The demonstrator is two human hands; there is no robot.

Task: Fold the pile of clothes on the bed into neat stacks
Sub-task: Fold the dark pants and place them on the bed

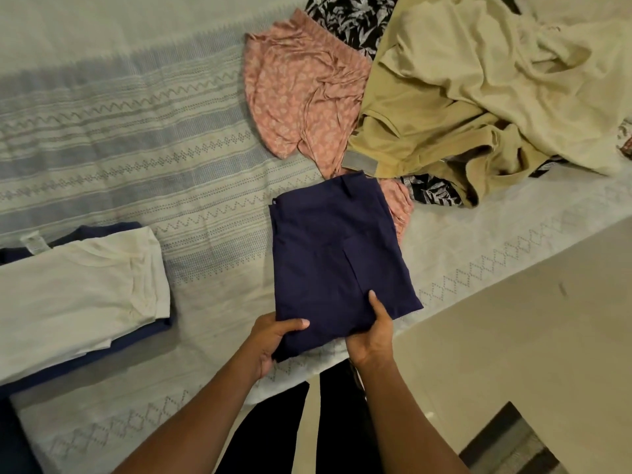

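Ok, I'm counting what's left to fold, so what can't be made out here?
Head view only.
Black leaf-print garment: mostly buried under the beige clothes.
Folded white shirt and the navy piece under it: cut by the left edge.
Left hand and right hand: fingers hidden beneath the folded navy garment.

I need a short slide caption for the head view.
The left hand and right hand grip a folded navy garment on the bed, unfolded pile beyond.
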